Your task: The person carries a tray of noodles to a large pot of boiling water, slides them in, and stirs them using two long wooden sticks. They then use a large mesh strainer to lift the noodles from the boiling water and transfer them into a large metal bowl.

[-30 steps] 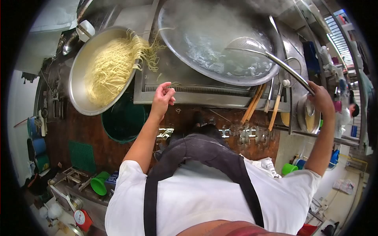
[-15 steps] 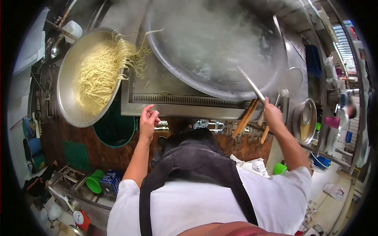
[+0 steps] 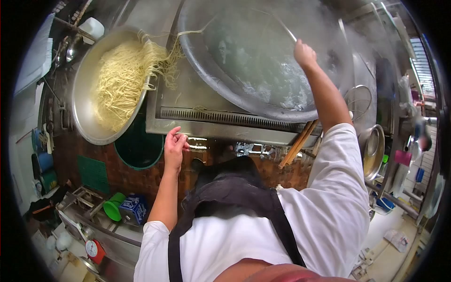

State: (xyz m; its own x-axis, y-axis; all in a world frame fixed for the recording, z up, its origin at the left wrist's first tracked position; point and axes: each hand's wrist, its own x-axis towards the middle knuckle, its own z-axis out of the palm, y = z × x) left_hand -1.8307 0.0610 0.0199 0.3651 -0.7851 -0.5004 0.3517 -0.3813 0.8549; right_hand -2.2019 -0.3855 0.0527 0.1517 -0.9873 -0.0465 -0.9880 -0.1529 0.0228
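Note:
Steam rises from a large metal pot (image 3: 221, 94) of cloudy water. Over it, my right hand (image 3: 305, 54) grips the handle of a long metal utensil (image 3: 285, 29), whose far end is lost in steam. Beside the counter's front edge, my left hand (image 3: 175, 143) hangs with loosely curled, partly spread fingers and nothing in it. A metal bowl (image 3: 84, 120) at the left holds a heap of yellow noodles (image 3: 117, 80). Some strands hang over the bowl's right rim onto the metal counter (image 3: 188, 89), and one reaches the pot's rim.
Wooden sticks (image 3: 298, 144) lean at the counter's front edge. A round strainer (image 3: 359, 101) and a metal pan (image 3: 372, 164) are at the right. Below the noodle bowl stands a dark green bin (image 3: 141, 145). A green bucket (image 3: 113, 207) and a blue box (image 3: 133, 209) are lower left.
My right hand has moved up and left over the pot with the utensil, whose head has gone farther into the steam. My left hand has barely moved. The view has shifted slightly.

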